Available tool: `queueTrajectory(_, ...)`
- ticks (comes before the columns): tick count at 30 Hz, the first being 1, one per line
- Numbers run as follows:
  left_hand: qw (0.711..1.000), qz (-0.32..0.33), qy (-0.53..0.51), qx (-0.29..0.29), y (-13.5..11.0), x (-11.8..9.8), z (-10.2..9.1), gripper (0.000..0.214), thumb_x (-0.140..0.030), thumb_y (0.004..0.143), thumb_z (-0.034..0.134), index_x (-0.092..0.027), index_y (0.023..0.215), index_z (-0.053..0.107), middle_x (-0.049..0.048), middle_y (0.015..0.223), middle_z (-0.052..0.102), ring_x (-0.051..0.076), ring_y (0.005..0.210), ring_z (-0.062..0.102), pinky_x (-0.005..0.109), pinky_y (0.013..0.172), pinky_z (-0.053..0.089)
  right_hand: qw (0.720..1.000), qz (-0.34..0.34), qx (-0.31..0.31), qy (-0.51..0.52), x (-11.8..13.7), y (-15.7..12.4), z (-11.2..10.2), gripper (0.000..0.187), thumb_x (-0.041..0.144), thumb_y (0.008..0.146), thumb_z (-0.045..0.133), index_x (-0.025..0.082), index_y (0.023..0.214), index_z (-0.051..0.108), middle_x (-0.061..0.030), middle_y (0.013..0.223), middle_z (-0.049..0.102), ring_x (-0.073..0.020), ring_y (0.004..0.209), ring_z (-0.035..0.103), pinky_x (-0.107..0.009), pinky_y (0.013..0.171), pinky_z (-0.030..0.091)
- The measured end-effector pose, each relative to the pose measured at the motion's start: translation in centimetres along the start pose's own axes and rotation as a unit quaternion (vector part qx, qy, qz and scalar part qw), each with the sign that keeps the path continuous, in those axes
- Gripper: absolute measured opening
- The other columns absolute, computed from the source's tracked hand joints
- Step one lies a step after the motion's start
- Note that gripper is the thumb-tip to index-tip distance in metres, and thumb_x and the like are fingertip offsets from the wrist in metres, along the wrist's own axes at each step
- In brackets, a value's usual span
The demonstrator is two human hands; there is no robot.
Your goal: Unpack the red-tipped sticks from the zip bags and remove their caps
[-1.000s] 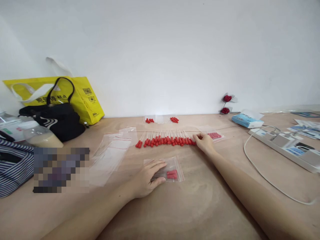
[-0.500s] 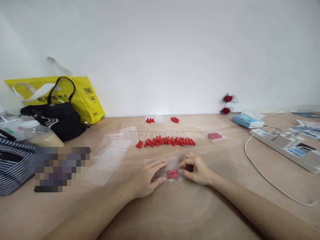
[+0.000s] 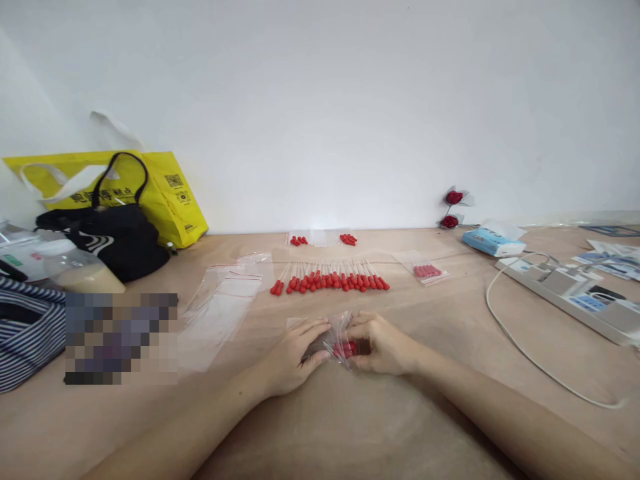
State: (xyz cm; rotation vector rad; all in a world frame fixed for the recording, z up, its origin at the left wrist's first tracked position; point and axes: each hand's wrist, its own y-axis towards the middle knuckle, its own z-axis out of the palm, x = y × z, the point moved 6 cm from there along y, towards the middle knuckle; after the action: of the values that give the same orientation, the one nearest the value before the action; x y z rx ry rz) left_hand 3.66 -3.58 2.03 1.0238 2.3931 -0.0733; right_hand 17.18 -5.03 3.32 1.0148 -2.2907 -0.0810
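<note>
Low at the centre of the head view, a clear zip bag [image 3: 342, 324] is gripped between my two hands, its plastic bunched and folded. Red tips of white sticks [image 3: 345, 349] show through it. My left hand [image 3: 295, 352] curls over the bag's left part, thumb below and fingers above. At the other end, my right hand [image 3: 385, 347] has its fingers and thumb closed round the right part, beside the red tips. Just beyond lies a row of red-tipped white sticks [image 3: 327, 281], red ends toward me.
Flat clear zip bags [image 3: 227, 303] lie left. Bagged red-tipped sticks rest right [image 3: 427, 271] and by the wall [image 3: 349, 239]. At far left stand a yellow bag [image 3: 173, 200], black bag [image 3: 130, 247] and bottle [image 3: 85, 270]. Tissues [image 3: 493, 241], a power strip [image 3: 565, 300] and white cable are right.
My right hand has moved slightly left and closed round the bag's right end. The bag, flat before, is now folded and bunched over the red tips. My left hand stays nearly in place.
</note>
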Motion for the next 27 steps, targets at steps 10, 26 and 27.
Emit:
queueTrajectory(10,0.999,-0.015,0.034,0.028,0.1,-0.1,0.0,0.043,-0.036,0.081,0.047,-0.019,0.121,0.045,0.0083,0.129,0.046,0.021,0.119,0.040,0.040,0.099,0.034,0.999,0.038,-0.030,0.011,-2.0,-0.2,-0.5,0.017,0.029,0.065,0.065,0.018,0.078,0.063,-0.0019,0.076,0.058,-0.0145,0.073,0.052,-0.025,0.067,0.040)
queueTrajectory(26,0.999,-0.019,0.032,0.022,0.2,-0.1,-0.1,0.045,-0.036,0.081,0.047,-0.015,0.120,0.045,0.0096,0.129,0.045,0.021,0.119,0.040,0.039,0.100,0.033,0.997,0.049,-0.056,0.013,-2.5,0.1,-0.3,0.011,0.018,0.069,0.060,0.017,0.080,0.062,-0.0045,0.082,0.057,-0.0153,0.078,0.052,-0.025,0.070,0.041)
queueTrajectory(27,0.999,-0.020,0.032,0.024,0.2,-0.2,-0.1,0.045,-0.035,0.081,0.047,-0.015,0.120,0.045,0.0098,0.129,0.045,0.021,0.119,0.040,0.039,0.100,0.033,0.997,0.056,-0.060,0.011,-2.6,0.1,-0.3,0.010,0.016,0.069,0.058,0.017,0.077,0.062,-0.0035,0.078,0.057,-0.0141,0.073,0.052,-0.024,0.067,0.041)
